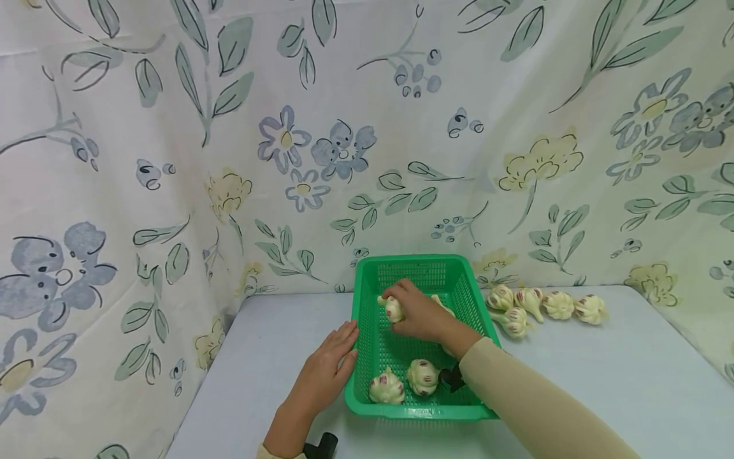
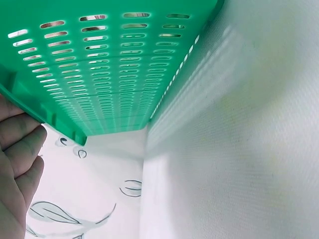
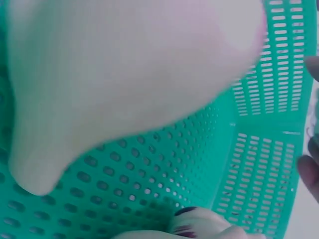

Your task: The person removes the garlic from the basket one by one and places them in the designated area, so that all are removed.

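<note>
In the head view, my right hand (image 1: 421, 313) grips a garlic bulb (image 1: 393, 310) inside the green plastic basket (image 1: 424, 412), toward its far left. My left hand (image 1: 328, 364) rests with fingers extended against the basket's left rim. The left wrist view has those fingers (image 2: 22, 144) touching the rim from outside. Two garlic bulbs, one at the near left (image 1: 387, 386) and one beside it (image 1: 423, 377), lie in the basket; more are partly hidden behind my right hand and forearm. A blurred garlic bulb (image 3: 134, 64) fills much of the right wrist view.
Several garlic bulbs (image 1: 559, 305) lie on the white tabletop (image 1: 579, 363) right of the basket. A floral curtain (image 1: 401, 140) hangs behind the table and along its left side. Black wrist mounts show at both wrists.
</note>
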Motion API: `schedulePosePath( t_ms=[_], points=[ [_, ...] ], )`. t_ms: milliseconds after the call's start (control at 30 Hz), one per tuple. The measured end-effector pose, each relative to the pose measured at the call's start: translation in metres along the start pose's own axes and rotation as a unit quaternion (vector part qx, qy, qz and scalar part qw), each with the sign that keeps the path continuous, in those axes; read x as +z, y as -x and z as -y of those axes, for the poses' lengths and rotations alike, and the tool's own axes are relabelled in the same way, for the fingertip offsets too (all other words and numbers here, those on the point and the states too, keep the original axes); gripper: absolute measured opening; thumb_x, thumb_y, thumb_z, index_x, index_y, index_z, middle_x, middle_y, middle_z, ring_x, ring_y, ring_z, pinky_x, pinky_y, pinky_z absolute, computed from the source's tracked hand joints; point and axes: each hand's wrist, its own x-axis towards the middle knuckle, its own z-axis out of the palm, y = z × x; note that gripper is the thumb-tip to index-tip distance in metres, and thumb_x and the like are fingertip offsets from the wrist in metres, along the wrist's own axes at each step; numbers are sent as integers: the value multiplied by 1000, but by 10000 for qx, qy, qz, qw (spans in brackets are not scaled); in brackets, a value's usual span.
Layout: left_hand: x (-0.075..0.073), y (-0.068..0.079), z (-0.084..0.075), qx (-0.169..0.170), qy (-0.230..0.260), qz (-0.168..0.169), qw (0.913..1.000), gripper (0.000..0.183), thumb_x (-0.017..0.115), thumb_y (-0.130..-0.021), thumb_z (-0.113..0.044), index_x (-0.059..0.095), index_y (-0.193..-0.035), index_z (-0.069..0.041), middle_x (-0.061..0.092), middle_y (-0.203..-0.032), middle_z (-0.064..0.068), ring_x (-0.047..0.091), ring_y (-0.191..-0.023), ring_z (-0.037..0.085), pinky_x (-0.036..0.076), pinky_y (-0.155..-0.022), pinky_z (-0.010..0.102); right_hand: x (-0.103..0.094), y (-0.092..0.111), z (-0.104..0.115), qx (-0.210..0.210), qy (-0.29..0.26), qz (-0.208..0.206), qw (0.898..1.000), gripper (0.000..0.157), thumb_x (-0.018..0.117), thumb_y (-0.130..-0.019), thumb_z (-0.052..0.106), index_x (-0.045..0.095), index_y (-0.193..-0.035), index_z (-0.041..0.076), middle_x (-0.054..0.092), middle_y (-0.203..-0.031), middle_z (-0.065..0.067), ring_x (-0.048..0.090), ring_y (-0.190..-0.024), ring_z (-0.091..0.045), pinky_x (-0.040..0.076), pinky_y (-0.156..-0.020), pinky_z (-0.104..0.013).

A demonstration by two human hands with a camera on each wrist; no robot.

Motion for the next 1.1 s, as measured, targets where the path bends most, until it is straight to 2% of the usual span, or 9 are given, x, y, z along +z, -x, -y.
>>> schedulePosePath(
  t_ms=[133, 333, 433, 500, 567, 667, 733, 967, 1100],
  points=[
    [0, 0, 0, 13, -6, 19, 10000, 44, 48, -104, -30, 53, -142, -7, 43, -154, -1, 38, -143, 16, 34, -117, 42, -1, -1, 3, -224, 543, -412, 9974, 67, 78, -83, 23, 47, -143, 19, 44, -139, -3, 60, -103, -14, 56, -75, -31],
    [-1, 0, 0, -22, -2, 76, 10000, 45, 47, -105, -31, 53, -142, -7, 42, -154, -1, 37, -144, 16, 34, -117, 42, -8, 2, 12, -280, 530, -616, 9963, 80, 78, -84, 31, 37, -152, 17, 43, -150, -4, 62, -115, -23, 57, -88, -43],
    [-1, 0, 0, -35, -19, 92, 9999, 45, 47, -105, -31, 53, -142, -7, 42, -154, -2, 37, -144, 15, 34, -117, 42, -10, 4, 14, -259, 580, -601, 9962, 91, 77, -84, 38, 27, -157, 14, 33, -159, -6, 53, -131, -28, 53, -98, -47],
    [-1, 0, 0, -28, -32, 93, 9999, 45, 47, -105, -31, 53, -142, -7, 42, -154, -2, 37, -144, 15, 34, -117, 42, -11, 4, 13, -409, 737, -658, 9943, 95, 77, -84, 42, 24, -157, 11, 27, -162, -7, 40, -142, -30, 44, -109, -49],
    [-1, 0, 0, -15, -36, 87, 10000, 45, 46, -105, -32, 53, -142, -7, 42, -154, -1, 37, -144, 16, 34, -117, 42, -12, 3, 12, -646, 1012, -762, 9898, 97, 76, -83, 46, 26, -156, 6, 25, -163, -9, 29, -148, -30, 36, -116, -51],
    [-1, 0, 0, -10, -14, 89, 10000, 45, 47, -105, -31, 53, -142, -7, 42, -154, -1, 37, -144, 16, 34, -118, 42, -12, 2, 12, -969, 1474, -989, 9793, 96, 74, -82, 52, 32, -153, 2, 27, -162, -12, 20, -151, -29, 24, -122, -52],
    [-1, 0, 1, -17, -6, 90, 10000, 45, 47, -105, -31, 53, -142, -7, 42, -154, -1, 37, -144, 16, 34, -118, 42, -13, 2, 13, -1027, 1658, -1070, 9750, 96, 72, -82, 56, 35, -152, 1, 28, -161, -13, 20, -151, -30, 23, -122, -52],
    [2, 0, 1, -55, -53, 68, 9999, 44, 51, -104, -27, 53, -142, -7, 41, -155, -2, 38, -144, 17, 34, -117, 43, -16, 4, 16, -692, 1644, -1056, 9783, 96, 65, -83, 66, 38, -150, 2, 30, -160, -10, 21, -151, -26, 22, -123, -48],
    [2, 0, 2, -44, -53, 43, 10000, 43, 52, -103, -25, 53, -142, -7, 42, -155, -2, 38, -144, 18, 35, -117, 43, -20, 6, 20, -496, 1584, -1039, 9806, 94, 64, -81, 70, 47, -146, 4, 39, -156, -9, 27, -149, -26, 22, -123, -46]
  ],
)
